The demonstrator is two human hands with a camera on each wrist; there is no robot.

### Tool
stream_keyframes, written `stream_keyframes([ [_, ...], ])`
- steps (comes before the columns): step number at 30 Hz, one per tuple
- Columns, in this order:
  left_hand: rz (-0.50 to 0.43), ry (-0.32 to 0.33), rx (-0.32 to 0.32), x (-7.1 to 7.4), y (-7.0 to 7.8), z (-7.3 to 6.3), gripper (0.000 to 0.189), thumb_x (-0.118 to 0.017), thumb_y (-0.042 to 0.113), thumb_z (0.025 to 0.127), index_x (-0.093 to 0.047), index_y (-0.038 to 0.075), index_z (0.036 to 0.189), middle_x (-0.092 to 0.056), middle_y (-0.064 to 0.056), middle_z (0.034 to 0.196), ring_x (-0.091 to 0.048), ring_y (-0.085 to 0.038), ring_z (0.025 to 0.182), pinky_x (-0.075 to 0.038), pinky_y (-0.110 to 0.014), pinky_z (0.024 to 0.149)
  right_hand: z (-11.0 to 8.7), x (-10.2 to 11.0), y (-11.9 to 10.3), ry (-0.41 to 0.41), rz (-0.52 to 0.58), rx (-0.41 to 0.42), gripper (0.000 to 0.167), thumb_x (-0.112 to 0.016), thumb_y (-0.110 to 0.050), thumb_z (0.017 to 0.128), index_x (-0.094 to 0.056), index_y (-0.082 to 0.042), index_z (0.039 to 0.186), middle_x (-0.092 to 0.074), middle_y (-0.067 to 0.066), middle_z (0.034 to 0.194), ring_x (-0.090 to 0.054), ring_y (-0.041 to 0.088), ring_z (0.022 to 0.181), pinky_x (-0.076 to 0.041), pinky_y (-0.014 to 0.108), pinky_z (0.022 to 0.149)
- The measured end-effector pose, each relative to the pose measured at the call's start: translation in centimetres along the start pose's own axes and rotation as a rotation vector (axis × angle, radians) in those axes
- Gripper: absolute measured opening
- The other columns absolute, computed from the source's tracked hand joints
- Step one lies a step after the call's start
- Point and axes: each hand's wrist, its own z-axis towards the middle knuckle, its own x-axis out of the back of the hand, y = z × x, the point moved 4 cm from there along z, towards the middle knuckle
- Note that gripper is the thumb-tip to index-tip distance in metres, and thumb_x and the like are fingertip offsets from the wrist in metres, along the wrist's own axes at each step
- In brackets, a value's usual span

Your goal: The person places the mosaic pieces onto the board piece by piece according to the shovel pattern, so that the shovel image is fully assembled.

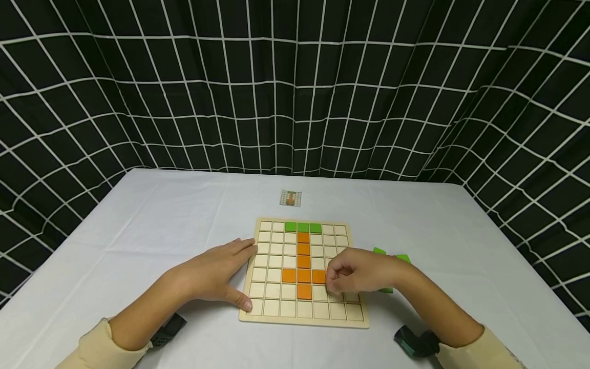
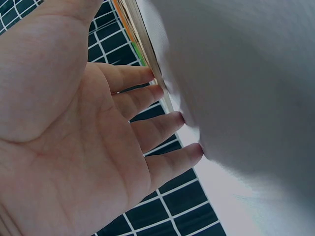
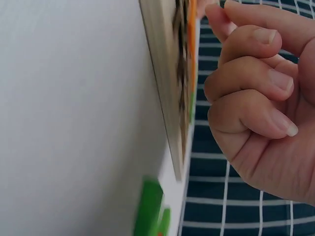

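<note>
A wooden grid board (image 1: 272, 308) lies flat on the table. Three green tiles (image 1: 302, 227) fill the middle of its far row, and orange tiles (image 1: 303, 262) form a column below them, with one orange tile (image 1: 289, 275) on its left side and another orange tile (image 1: 318, 277) on its right. My left hand (image 1: 209, 274) rests at the board's left edge, fingers extended and thumb spread toward the near corner. Over the board's right part, my right hand (image 1: 357, 270) has curled fingers beside the right-hand orange tile; no piece shows between its fingertips.
Loose green tiles (image 1: 403, 258) lie right of the board, partly hidden by the right wrist. A small card (image 1: 290, 198) with a printed grid pattern lies beyond the board. White cloth (image 1: 184, 210) covers the table, and a black curtain with white grid lines (image 1: 295, 102) surrounds it.
</note>
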Motion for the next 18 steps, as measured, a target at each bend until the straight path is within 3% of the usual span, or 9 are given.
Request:
stream_keyframes([
  [4,-0.004,0.001,0.002,0.0,0.0,0.0,0.122,-0.074,0.074,0.066,-0.033,0.001,0.155,-0.026,-0.016,0.162,-0.024,-0.040,0.147,-0.025,-0.055,0.116,-1.1,1.8,0.8,0.067,-0.032,-0.048,0.009,-0.068,-0.010,0.093,-0.072,-0.009,0.085,-0.045,-0.005,0.060,-0.040,0.010,0.053,-0.032,0.022,0.049],
  [9,-0.022,0.000,0.010,0.0,0.1,-0.1,0.122,-0.075,0.072,0.066,-0.033,0.001,0.155,-0.025,-0.016,0.162,-0.024,-0.040,0.147,-0.025,-0.055,0.116,-2.4,4.4,2.3,0.170,-0.086,-0.187,0.007,-0.069,-0.013,0.093,-0.071,-0.009,0.087,-0.044,-0.002,0.060,-0.042,0.013,0.052,-0.035,0.026,0.049],
  [13,-0.012,0.002,0.006,0.0,0.1,-0.1,0.122,-0.075,0.073,0.066,-0.033,0.001,0.155,-0.026,-0.016,0.162,-0.024,-0.041,0.147,-0.025,-0.055,0.116,-3.3,6.0,3.3,0.245,-0.162,-0.256,0.006,-0.070,-0.011,0.092,-0.071,-0.009,0.087,-0.051,0.002,0.065,-0.050,0.017,0.062,-0.042,0.032,0.054],
  [18,0.005,0.001,0.001,0.0,0.0,-0.1,0.122,-0.073,0.075,0.067,-0.033,0.001,0.155,-0.026,-0.016,0.162,-0.024,-0.040,0.147,-0.026,-0.055,0.116,-4.0,7.0,4.3,0.300,-0.268,-0.314,0.006,-0.071,-0.010,0.090,-0.070,-0.010,0.084,-0.056,0.003,0.071,-0.051,0.019,0.070,-0.043,0.034,0.058],
])
